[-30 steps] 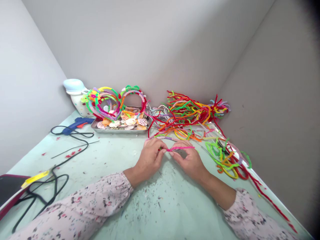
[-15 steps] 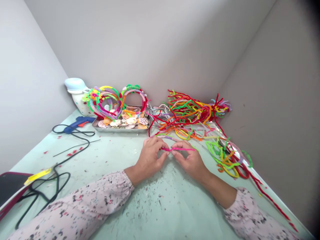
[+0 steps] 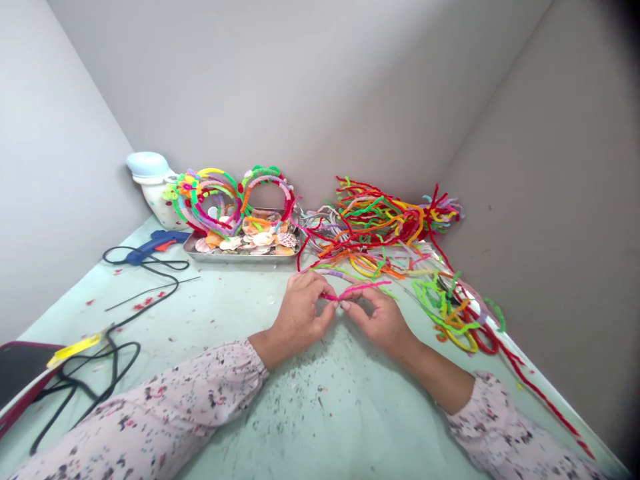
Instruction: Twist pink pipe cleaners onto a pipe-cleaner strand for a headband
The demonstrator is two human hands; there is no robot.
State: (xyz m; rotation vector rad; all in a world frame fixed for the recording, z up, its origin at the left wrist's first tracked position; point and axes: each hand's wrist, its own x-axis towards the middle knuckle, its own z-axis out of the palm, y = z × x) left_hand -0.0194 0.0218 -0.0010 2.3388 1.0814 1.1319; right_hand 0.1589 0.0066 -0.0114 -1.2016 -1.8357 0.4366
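- Pale grey far wall (image 3: 280, 87), meeting both side walls in a corner
- Brighter left wall (image 3: 60, 167)
- Dimmer, shaded right wall (image 3: 545, 200)
- Pale mint-green work surface (image 3: 215, 313), speckled with dark flecks and red scraps
- Soft, even light

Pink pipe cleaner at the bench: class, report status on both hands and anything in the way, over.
Left hand, right hand both pinching pink pipe cleaner. Loose pipe cleaners ahead and to the right.

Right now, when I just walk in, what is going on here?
A person holds a bright pink fuzzy pipe cleaner between the left hand and right hand, just above a pale green table. Behind the hands lie a tangled heap of multicoloured pipe cleaners and a metal tray of seashells.
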